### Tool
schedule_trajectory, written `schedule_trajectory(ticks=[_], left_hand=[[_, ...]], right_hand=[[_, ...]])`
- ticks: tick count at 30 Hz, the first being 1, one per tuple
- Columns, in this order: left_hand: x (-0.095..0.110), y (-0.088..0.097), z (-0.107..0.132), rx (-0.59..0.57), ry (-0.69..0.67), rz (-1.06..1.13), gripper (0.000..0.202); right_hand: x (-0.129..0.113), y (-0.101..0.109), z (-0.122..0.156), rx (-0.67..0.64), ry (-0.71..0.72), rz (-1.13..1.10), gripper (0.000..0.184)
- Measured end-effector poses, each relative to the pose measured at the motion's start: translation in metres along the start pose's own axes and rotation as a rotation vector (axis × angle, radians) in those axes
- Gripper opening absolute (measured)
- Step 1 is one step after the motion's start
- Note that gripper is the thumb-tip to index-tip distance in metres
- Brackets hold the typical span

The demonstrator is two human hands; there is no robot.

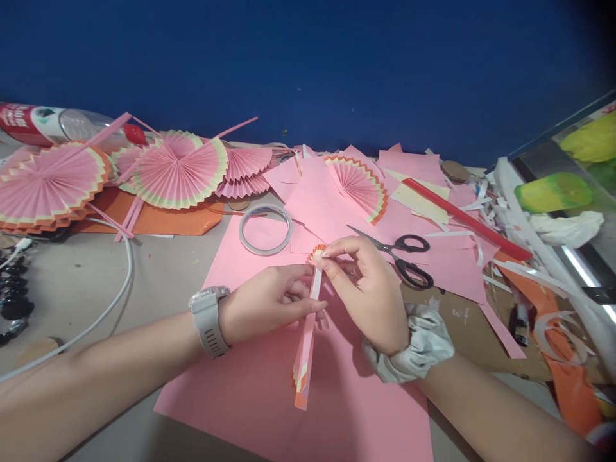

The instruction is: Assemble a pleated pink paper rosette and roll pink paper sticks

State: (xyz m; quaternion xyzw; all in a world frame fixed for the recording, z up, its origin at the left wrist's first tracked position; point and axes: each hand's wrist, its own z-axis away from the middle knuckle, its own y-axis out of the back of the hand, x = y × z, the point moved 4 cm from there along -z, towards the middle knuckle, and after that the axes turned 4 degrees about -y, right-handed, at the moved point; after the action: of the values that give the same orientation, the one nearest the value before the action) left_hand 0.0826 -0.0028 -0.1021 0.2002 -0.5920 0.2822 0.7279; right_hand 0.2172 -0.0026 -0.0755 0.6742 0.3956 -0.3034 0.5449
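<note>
A folded paper fan [304, 369], pink with orange and pale yellow edges, is pressed into a narrow pleated strip. My left hand [272, 301] grips its middle between thumb and fingers. At the far end, the fingertips of my right hand [368, 285] pinch the strip's top; whether anything else is between them is hidden. Under both hands lies a large pink paper sheet [216, 398]. A roll of tape [264, 251] rests flat just beyond my left hand. Scissors [391, 248] with black handles lie partly spread beyond my right hand.
Several finished pleated fans [180, 168] are piled at the left by a plastic bottle [43, 125]. Another pleated fan [360, 186] lies on pink sheets at the back. A red strip [466, 218] and paper scraps cover the right. A white cable [129, 276] curves across the left.
</note>
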Motion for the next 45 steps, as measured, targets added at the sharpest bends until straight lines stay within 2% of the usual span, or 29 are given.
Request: schedule_trajectory(ticks=[9, 16, 26, 34, 45], left_hand=[[0.0006, 0.0005, 0.0, 0.015, 0.008, 0.067, 0.039], [-0.0001, 0.0004, 0.0003, 0.037, 0.019, 0.076, 0.045], [0.0004, 0.0012, 0.0001, 0.028, 0.034, 0.028, 0.045], [0.0005, -0.0001, 0.0005, 0.014, 0.038, 0.075, 0.043], [-0.0017, 0.001, 0.0005, 0.027, 0.053, 0.05, 0.045]], right_hand=[[0.0057, 0.0016, -0.0025, -0.013, 0.002, 0.066, 0.007], [0.0054, 0.0017, -0.002, -0.002, -0.005, 0.035, 0.008], [0.0065, 0.0009, -0.0023, -0.005, -0.025, 0.002, 0.007], [0.007, 0.0009, -0.0018, 0.002, -0.031, -0.002, 0.007], [0.0096, 0.0012, -0.0024, 0.008, 0.02, 0.1, 0.007]])
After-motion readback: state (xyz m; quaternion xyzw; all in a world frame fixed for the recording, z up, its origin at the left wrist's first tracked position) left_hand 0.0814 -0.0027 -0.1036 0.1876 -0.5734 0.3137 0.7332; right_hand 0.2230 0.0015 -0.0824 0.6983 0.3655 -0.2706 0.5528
